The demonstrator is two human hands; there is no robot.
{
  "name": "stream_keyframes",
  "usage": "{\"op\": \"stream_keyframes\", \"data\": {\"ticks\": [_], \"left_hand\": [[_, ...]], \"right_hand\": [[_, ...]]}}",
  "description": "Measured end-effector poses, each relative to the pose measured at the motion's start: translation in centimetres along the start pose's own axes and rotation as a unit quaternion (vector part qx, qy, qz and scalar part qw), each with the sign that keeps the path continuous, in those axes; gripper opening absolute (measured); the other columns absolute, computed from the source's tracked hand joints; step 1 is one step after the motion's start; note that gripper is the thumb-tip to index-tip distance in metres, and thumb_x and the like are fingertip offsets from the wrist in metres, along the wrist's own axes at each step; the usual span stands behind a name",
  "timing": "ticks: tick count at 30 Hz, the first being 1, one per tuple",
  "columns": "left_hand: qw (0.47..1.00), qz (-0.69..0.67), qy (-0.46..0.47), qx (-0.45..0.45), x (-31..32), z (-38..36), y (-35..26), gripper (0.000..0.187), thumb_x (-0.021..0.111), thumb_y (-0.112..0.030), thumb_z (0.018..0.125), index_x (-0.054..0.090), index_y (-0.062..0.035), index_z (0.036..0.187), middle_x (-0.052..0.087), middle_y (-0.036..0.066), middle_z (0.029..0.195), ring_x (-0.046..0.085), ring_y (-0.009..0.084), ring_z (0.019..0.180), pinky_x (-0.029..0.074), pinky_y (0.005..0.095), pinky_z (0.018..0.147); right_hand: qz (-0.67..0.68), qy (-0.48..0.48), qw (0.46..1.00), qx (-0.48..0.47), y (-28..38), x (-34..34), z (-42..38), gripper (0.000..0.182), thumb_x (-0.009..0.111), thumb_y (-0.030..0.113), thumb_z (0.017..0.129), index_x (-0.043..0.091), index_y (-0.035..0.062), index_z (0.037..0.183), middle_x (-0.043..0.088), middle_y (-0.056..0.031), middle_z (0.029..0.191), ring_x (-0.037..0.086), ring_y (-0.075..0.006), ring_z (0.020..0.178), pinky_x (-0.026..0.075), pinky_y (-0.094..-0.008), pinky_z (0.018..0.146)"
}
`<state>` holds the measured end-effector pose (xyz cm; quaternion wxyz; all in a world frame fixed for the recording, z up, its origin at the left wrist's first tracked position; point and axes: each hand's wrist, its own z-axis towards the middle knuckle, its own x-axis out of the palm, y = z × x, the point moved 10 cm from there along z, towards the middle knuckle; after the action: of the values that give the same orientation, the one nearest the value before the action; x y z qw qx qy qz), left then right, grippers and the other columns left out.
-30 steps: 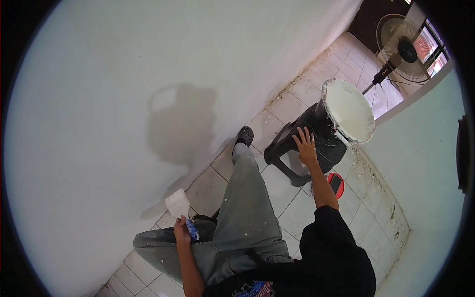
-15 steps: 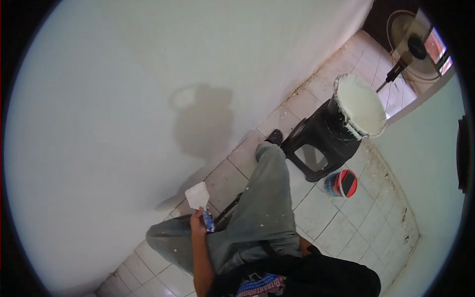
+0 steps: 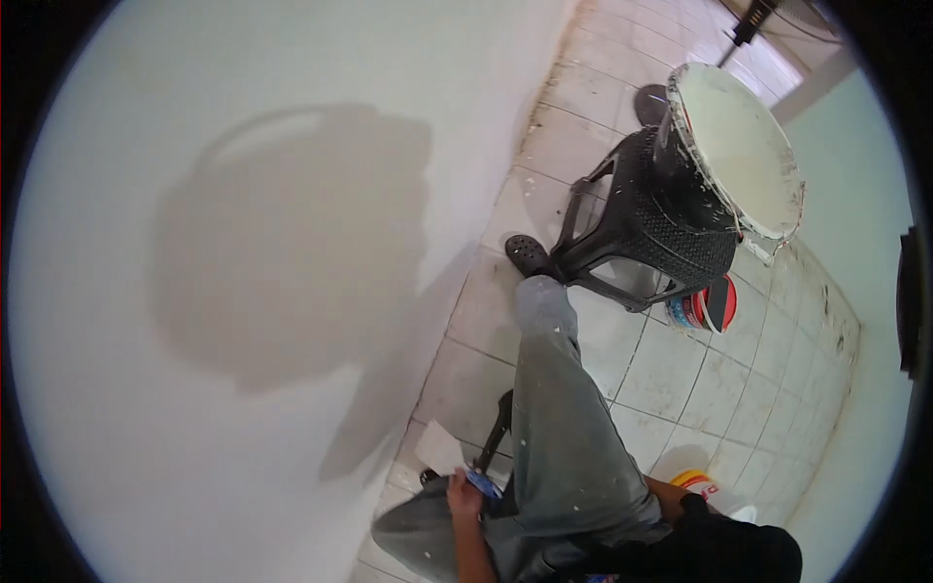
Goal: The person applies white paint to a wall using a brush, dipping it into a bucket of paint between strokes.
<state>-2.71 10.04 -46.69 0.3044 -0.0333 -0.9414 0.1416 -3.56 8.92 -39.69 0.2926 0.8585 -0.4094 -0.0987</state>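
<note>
My left hand (image 3: 465, 497) is low in the view, beside my bent knee and close to the wall. Its fingers are closed on a putty knife (image 3: 440, 445) with a broad, white-coated blade; something blue at the handle shows beside the fingers. The blade points up and away from me, near the foot of the wall. My right forearm shows in part beside my thigh, but the hand itself is hidden behind the leg. Ahead, a black bucket (image 3: 675, 160) of white, creamy material stands on a black plastic stool (image 3: 646, 228), apart from both hands.
The pale wall (image 3: 292, 437) fills the left side. A small red-topped tub (image 3: 688, 309) stands on the tiles behind the stool. A yellow-and-white tub (image 3: 708, 491) is near my right side. A fan's pole (image 3: 748, 24) rises at the back. My foot in a black clog (image 3: 528, 255) is beside the stool.
My view has shifted, and the bucket and stool appear larger and closer. My left hand with the putty knife sits lower and further right in view. The yellow-and-white tub has come into sight.
</note>
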Motion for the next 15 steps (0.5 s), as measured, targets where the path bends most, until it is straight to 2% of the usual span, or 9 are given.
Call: {"op": "stream_keyframes", "data": {"ticks": [4, 5, 8, 12, 15], "left_hand": [[0.997, 0.004, 0.030, -0.066, 4.9, -1.3, 0.8, 0.023, 0.055, -0.013, 0.096, 0.051, -0.0095, 0.118, 0.059, 0.007, 0.099, 0.058, 0.0231, 0.091, 0.049, 0.0409, 0.082], [0.997, 0.026, -0.055, -0.045, 3.7, -1.2, 0.2, 0.021, 0.056, -0.015, 0.096, 0.051, -0.0096, 0.115, 0.059, 0.007, 0.100, 0.058, 0.0236, 0.088, 0.048, 0.0427, 0.080], [0.998, 0.015, -0.007, -0.057, 6.3, -0.9, -0.2, 0.021, 0.058, -0.018, 0.095, 0.050, -0.0091, 0.112, 0.058, 0.008, 0.102, 0.056, 0.0238, 0.091, 0.047, 0.0439, 0.081], [0.999, 0.025, -0.024, 0.003, 12.0, -0.5, -1.4, 0.024, 0.060, -0.021, 0.094, 0.048, -0.0076, 0.110, 0.058, 0.009, 0.104, 0.055, 0.0246, 0.090, 0.046, 0.0417, 0.081], [0.998, 0.024, 0.004, 0.052, 16.7, 0.0, -1.1, 0.025, 0.059, -0.023, 0.095, 0.048, -0.0073, 0.110, 0.058, 0.010, 0.104, 0.055, 0.0250, 0.090, 0.046, 0.0408, 0.081]], "right_hand": [[0.023, -0.024, 0.998, 0.046, 1.3, -1.9, 0.9, 0.032, 0.058, 0.012, 0.085, 0.059, 0.0014, 0.116, 0.059, -0.0216, 0.111, 0.056, -0.0316, 0.104, 0.044, -0.0419, 0.091], [0.029, -0.026, 0.998, 0.055, 1.9, -2.2, 0.7, 0.032, 0.058, 0.012, 0.085, 0.059, 0.0014, 0.115, 0.059, -0.0214, 0.111, 0.057, -0.0313, 0.104, 0.044, -0.0417, 0.091], [0.041, -0.021, 0.996, 0.071, 4.0, -3.2, 0.2, 0.031, 0.057, 0.012, 0.086, 0.060, 0.0012, 0.115, 0.060, -0.0210, 0.110, 0.057, -0.0306, 0.103, 0.044, -0.0410, 0.091], [0.026, 0.003, 0.998, 0.062, 7.4, -5.3, -0.7, 0.030, 0.057, 0.012, 0.086, 0.060, 0.0009, 0.114, 0.061, -0.0204, 0.109, 0.058, -0.0295, 0.102, 0.044, -0.0402, 0.091], [-0.001, 0.029, 0.999, 0.037, 9.7, -7.5, -1.1, 0.029, 0.057, 0.012, 0.086, 0.061, 0.0007, 0.113, 0.061, -0.0200, 0.108, 0.058, -0.0288, 0.101, 0.044, -0.0395, 0.090]]}}
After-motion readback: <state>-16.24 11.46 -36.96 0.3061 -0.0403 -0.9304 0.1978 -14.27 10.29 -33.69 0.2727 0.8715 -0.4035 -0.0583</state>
